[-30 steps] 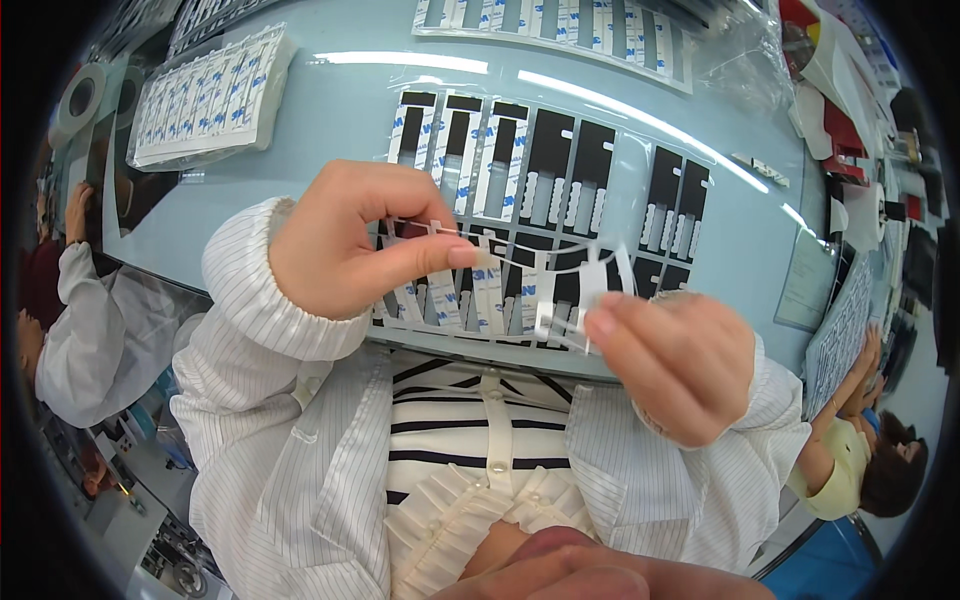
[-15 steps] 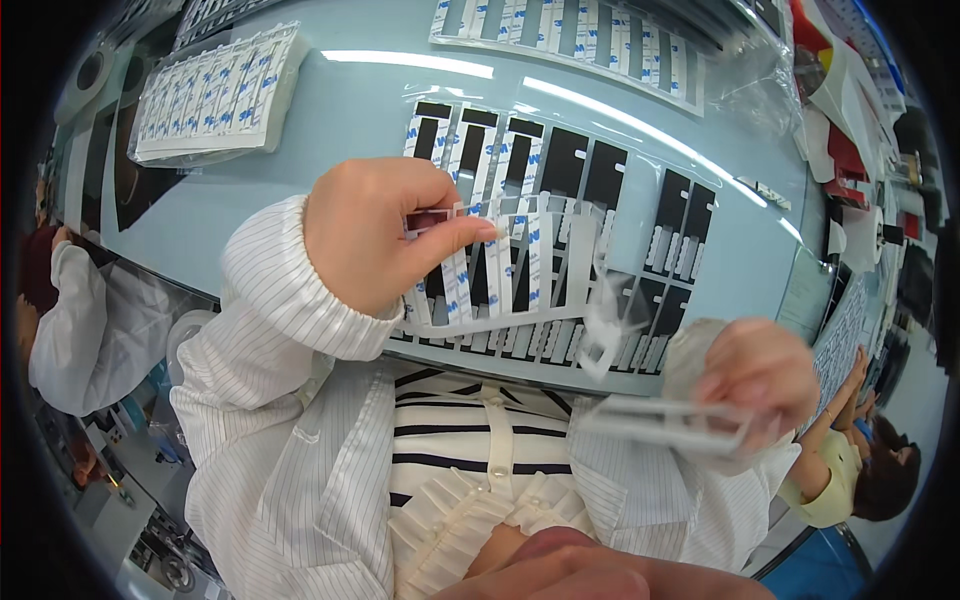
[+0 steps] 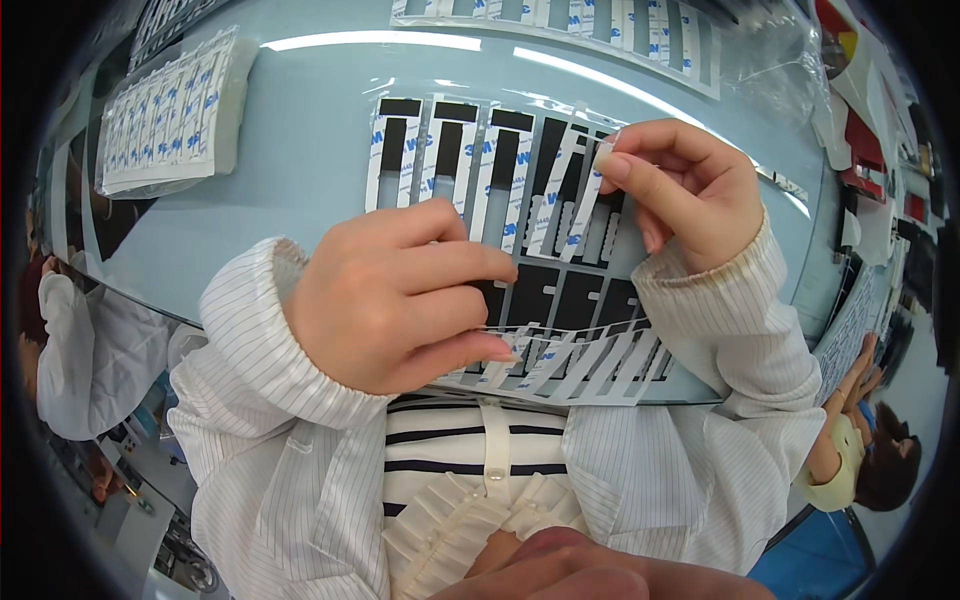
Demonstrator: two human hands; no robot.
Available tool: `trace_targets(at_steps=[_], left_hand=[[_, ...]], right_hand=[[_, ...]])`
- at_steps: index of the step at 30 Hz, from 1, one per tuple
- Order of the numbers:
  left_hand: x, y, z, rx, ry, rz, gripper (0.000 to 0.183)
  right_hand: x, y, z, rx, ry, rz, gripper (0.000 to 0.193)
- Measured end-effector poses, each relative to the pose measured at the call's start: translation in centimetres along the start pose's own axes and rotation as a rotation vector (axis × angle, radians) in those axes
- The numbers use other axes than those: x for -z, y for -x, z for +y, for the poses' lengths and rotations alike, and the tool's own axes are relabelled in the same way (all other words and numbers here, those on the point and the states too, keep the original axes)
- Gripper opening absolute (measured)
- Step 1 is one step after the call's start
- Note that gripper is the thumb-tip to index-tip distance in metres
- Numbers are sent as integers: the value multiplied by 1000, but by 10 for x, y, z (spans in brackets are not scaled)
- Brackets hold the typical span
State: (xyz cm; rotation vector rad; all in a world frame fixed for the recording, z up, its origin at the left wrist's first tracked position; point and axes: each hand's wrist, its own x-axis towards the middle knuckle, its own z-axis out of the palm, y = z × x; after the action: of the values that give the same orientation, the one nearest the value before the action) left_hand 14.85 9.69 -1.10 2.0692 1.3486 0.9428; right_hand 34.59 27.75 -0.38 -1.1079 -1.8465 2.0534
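Between the thumb and fingertips of my right hand (image 3: 690,185) is the upper corner of a U-shaped adhesive strip (image 3: 557,195), white with blue print. It hangs over the black plates (image 3: 580,295) toward the right of the upper row; whether it touches them I cannot tell. My left hand (image 3: 395,300) hovers over the rows' near left part, thumb and fingers curled at the edge of a white adhesive backing sheet (image 3: 600,368), which slants above the table's front edge. Three plates in the upper row bear similar U-shaped adhesive strips (image 3: 495,170).
A bagged stack of adhesive sheets (image 3: 170,115) lies at the far left. Another adhesive sheet (image 3: 610,35) rests at the back, beside clear plastic film (image 3: 775,50). Red and white items (image 3: 865,150) stand along the right. Other people sit at both sides.
My right hand has come up from the lower right to the upper row with the adhesive strip. My left hand has moved nearer, lowering the backing sheet toward the table's front edge.
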Motion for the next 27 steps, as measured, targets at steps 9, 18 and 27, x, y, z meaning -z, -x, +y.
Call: trace_targets(at_steps=[9,18,27], left_hand=[[-4,1,-2,-15,-91,-48,32],[1,1,0,5,-116,-48,32],[3,3,-2,-1,-124,-57,32]], right_hand=[[-1,2,7,11,63,-7,17],[-7,1,3,6,101,15,16],[-8,0,5,27,154,8,16]])
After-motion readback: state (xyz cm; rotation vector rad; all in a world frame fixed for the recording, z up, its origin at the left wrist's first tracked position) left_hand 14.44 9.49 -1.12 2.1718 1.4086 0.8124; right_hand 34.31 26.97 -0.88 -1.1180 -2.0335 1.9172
